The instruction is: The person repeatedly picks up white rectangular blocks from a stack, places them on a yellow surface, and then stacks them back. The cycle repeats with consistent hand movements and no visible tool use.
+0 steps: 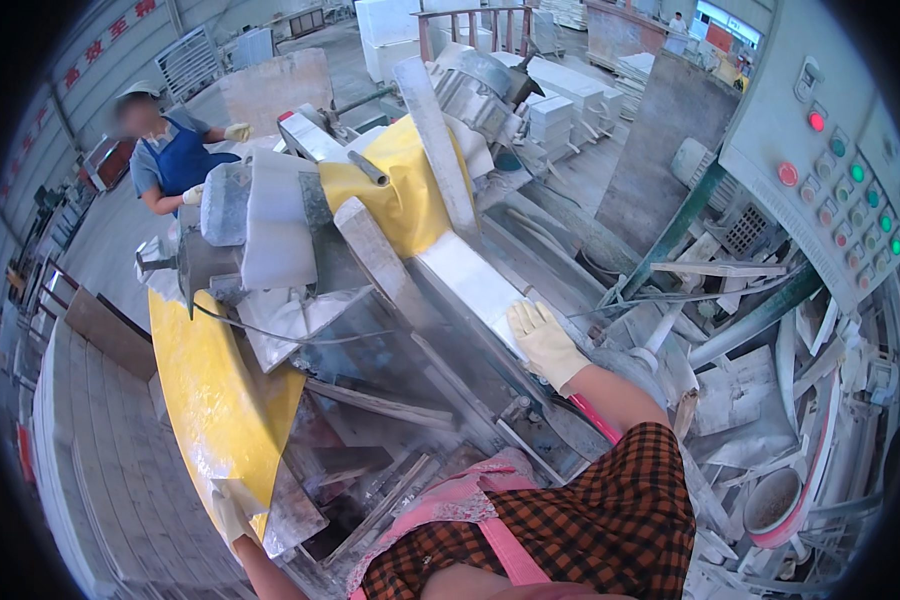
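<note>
My right hand (548,346), in a cream glove, lies flat with its fingers stretched out on a long white slab (475,282). The slab lies on the machine's bed and runs away from me under a yellow sheet (395,185). At the lower left my left hand (232,517), gloved too, is at the bottom edge of a long, wet-looking yellow sheet (215,385) hanging off the machine. Its fingers are too indistinct to show whether they grip the sheet. A motor with a pale cover (278,218) stands beyond that sheet.
A co-worker (175,150) in a blue apron and gloves stands at the machine's far left. A control panel (830,170) with lit red and green buttons is at the right. Stacked slabs (90,440) fill the left side. Offcuts and a bucket (773,500) lie at the lower right.
</note>
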A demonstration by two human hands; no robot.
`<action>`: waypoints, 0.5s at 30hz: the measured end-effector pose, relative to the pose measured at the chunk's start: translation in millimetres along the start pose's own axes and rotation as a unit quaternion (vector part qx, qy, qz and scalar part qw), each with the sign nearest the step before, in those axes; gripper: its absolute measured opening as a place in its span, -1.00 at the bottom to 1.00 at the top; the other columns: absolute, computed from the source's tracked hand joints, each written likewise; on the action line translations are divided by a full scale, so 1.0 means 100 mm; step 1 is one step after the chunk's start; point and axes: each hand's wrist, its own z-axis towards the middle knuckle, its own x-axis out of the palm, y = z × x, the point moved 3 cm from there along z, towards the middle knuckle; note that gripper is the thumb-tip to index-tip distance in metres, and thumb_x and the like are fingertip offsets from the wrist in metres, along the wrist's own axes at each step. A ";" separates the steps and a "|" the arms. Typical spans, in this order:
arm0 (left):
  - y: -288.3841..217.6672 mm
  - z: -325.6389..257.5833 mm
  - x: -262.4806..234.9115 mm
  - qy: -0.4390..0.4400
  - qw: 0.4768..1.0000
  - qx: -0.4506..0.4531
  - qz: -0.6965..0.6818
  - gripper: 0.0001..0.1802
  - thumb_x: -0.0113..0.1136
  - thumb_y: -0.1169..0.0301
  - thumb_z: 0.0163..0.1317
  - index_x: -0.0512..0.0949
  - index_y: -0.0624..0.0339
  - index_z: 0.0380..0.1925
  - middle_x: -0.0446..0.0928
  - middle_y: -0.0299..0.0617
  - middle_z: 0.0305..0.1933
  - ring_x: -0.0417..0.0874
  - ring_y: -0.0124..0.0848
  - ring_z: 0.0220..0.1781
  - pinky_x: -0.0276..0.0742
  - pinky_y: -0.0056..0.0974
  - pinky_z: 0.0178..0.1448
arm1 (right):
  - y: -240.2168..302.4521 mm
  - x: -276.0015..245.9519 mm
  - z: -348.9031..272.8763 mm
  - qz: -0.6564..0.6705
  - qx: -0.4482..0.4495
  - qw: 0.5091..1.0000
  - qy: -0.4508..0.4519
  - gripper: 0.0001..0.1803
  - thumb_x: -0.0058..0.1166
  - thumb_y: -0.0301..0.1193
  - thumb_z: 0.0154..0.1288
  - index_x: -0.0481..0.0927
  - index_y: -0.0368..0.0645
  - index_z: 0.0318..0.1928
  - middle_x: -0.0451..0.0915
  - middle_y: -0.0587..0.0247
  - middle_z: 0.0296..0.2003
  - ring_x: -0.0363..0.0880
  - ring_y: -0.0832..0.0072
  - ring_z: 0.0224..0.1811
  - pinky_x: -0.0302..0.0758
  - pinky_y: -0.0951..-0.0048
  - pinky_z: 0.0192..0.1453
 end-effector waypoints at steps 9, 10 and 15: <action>0.23 0.30 -0.05 0.093 0.995 0.016 -0.011 -0.57 -0.02 0.16 0.52 0.46 0.30 0.14 0.63 -0.02 -0.14 0.71 -0.24 -0.31 0.57 -0.16 -0.49 | 0.07 -0.24 0.14 0.068 0.085 0.994 0.026 -0.44 0.05 -0.37 0.26 0.45 -0.37 0.25 0.52 -0.20 0.26 0.50 0.05 0.34 0.41 0.09 0.41; 0.27 0.32 -0.06 0.097 0.995 0.014 -0.005 -0.59 0.01 0.19 0.51 0.47 0.31 0.13 0.63 0.00 -0.15 0.72 -0.22 -0.32 0.58 -0.16 -0.49 | 0.08 -0.36 0.17 0.111 0.114 0.986 0.045 -0.52 0.02 -0.37 0.29 0.52 -0.37 0.17 0.60 -0.21 0.18 0.60 0.03 0.26 0.52 0.09 0.32; 0.28 0.33 -0.07 0.112 0.993 0.021 -0.030 -0.62 0.08 0.30 0.45 0.49 0.40 0.08 0.64 0.06 -0.13 0.76 -0.13 -0.27 0.69 -0.08 -0.47 | 0.65 -1.02 0.43 0.252 0.177 0.951 -0.012 -0.60 0.08 -0.14 0.31 0.72 -0.27 -0.23 0.74 -0.14 -0.30 0.78 0.08 -0.20 0.63 0.03 -0.10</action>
